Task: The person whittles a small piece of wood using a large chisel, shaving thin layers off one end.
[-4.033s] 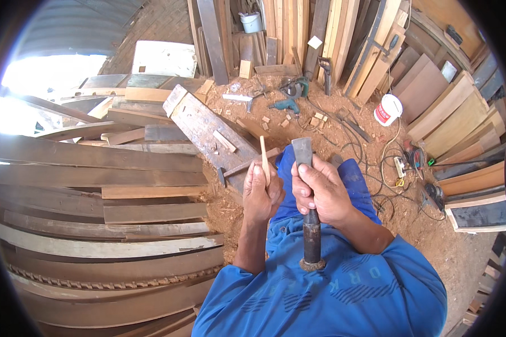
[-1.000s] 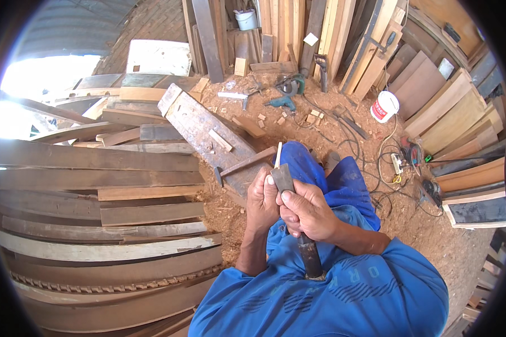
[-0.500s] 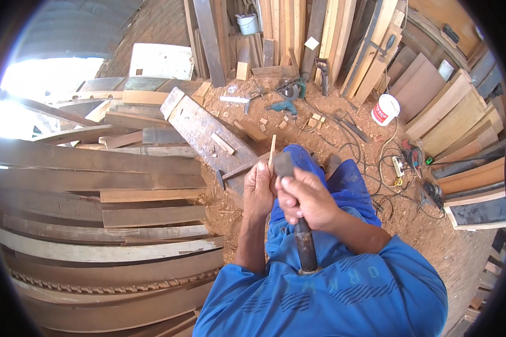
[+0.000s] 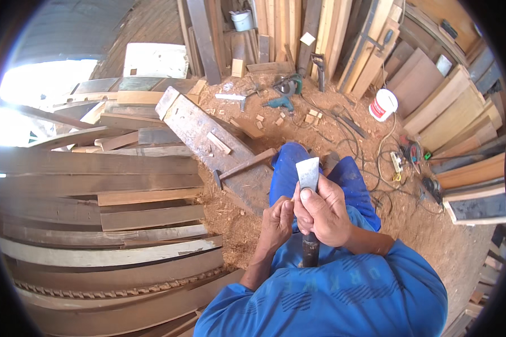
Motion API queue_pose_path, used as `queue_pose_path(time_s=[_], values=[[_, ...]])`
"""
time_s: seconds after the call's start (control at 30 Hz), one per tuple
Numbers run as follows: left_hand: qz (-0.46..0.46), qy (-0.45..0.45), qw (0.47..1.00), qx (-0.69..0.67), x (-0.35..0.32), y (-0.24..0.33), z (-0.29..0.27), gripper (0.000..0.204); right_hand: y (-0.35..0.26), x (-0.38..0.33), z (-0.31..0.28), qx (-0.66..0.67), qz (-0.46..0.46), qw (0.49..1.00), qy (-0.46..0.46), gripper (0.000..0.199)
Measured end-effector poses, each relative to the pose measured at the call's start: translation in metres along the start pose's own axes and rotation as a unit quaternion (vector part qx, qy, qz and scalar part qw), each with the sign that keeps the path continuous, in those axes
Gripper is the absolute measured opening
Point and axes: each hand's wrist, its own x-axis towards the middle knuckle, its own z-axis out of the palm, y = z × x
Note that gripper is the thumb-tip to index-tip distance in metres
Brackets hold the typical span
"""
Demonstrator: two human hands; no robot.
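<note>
My right hand (image 4: pixel 323 213) is wrapped round a wide chisel (image 4: pixel 308 173). Its pale flat blade points away from me, and the dark handle shows below the fist near my shirt. Close against it on the left, my left hand (image 4: pixel 276 224) is closed with the fingers pinched on a thin wooden stick, which is now almost wholly hidden by the hands. Beyond my hands, a hammer (image 4: pixel 247 164) with a wooden handle lies across the plank bench (image 4: pixel 199 126). A small wood strip (image 4: pixel 218 142) rests on that bench too.
Stacked boards (image 4: pixel 95 180) fill the left side. A green power tool (image 4: pixel 280 103), a handsaw (image 4: pixel 319 70) and cables lie ahead among sawdust and offcuts. To the right are a white bucket (image 4: pixel 383 105), a power strip (image 4: pixel 397 162) and leaning planks (image 4: pixel 433 106).
The chisel has turned so its broad blade face shows, and my right hand has shifted slightly right. My left hand has come lower and nearer to me; the stick no longer sticks up plainly.
</note>
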Motion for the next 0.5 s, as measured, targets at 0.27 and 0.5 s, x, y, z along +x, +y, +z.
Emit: queue_pose_path(time_s=[0.27,0.5], values=[[-0.082,0.060,0.961,-0.255,0.042,-0.024,-0.025,0.029,0.040,0.018,-0.048,0.074,0.120,0.987,0.083,0.016],[-0.085,0.098,0.930,-0.343,0.069,-0.052,-0.045,0.013,0.062,0.002,-0.039,0.010,0.166,0.985,0.053,0.021]])
